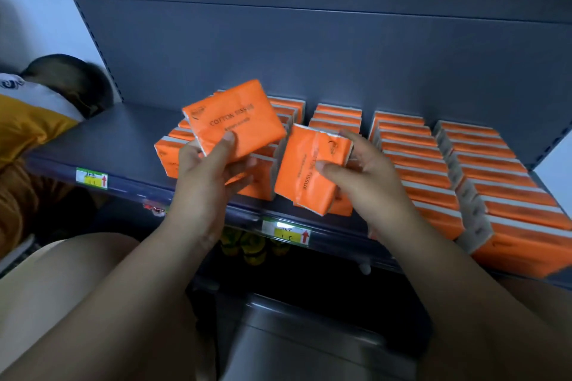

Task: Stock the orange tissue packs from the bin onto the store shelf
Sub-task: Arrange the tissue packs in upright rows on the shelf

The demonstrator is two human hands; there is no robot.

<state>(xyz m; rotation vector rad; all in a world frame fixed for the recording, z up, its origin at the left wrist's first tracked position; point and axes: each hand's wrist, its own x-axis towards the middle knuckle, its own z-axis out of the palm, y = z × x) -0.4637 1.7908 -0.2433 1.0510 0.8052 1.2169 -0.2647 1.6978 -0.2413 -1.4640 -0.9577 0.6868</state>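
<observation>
Orange tissue pack [236, 122] pinched in raised left hand [205, 173] | right hand [368, 176] fingers clamp second pack [305, 164] above shelf [102, 145]

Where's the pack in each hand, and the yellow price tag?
Left-hand pack [235, 125]: head view, printed orange face.
Right-hand pack [298, 168]: head view, orange front face.
Yellow price tag [286, 233]: head view, yellow middle.
</observation>
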